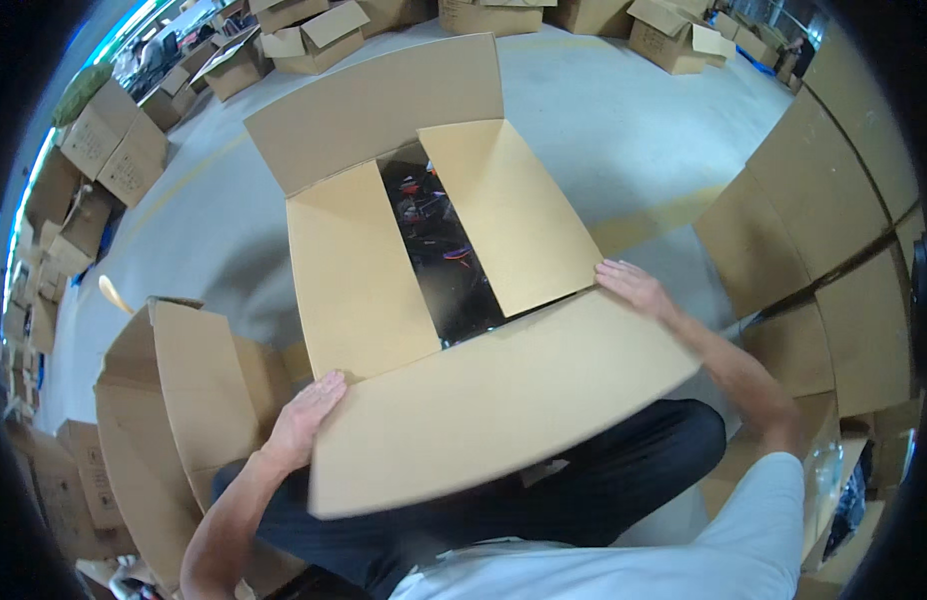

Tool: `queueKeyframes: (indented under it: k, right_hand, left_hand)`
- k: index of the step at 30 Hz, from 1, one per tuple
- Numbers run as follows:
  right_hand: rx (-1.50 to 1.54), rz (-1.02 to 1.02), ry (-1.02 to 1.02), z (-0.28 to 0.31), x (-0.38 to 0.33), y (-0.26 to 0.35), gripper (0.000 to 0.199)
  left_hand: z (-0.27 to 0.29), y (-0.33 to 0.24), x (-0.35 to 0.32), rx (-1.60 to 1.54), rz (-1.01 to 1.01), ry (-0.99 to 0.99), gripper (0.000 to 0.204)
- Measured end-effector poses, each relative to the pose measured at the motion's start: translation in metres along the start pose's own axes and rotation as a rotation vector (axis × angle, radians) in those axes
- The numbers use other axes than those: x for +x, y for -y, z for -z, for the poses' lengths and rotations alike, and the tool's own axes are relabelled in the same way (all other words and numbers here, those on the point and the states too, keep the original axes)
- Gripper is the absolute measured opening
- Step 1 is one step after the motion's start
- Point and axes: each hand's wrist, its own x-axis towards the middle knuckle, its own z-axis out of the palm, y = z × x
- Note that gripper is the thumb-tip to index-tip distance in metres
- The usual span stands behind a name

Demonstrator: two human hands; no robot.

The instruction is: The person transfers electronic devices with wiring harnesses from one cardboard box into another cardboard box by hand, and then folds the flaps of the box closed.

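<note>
In front of me a large brown cardboard box (369, 275) has its left and right flaps folded inward. Through the gap between them show dark, glossy packed contents (439, 240) with small red and purple spots; I cannot make out what they are. The far flap (384, 115) leans outward, and the near flap (504, 400) spreads toward me over my legs. My left hand (309, 415) is closed on the box's near left corner, beside the near flap's end. At the near right corner my right hand (636, 287) grips the edge, fingertips on top. Both thumbs are hidden.
An open, empty-looking carton (204, 390) stands close on my left. Stacked cartons (799, 220) rise on my right. More cartons (314, 35) line the far side and the left. Yellow lines (659, 220) mark the grey floor (604, 110).
</note>
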Motion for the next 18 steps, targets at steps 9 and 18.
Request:
queueKeyframes:
  k: [9, 18]
  right_hand:
    - [0.113, -0.666, -0.533, -0.02, 0.121, 0.022, 0.053]
    - [0.206, -0.616, -0.316, -0.051, 0.182, 0.032, 0.052]
  left_hand:
    - [-0.014, 0.06, 0.128, -0.271, 0.71, -0.479, 0.097]
    - [0.054, 0.149, 0.499, -0.101, 0.027, 0.029, 0.113]
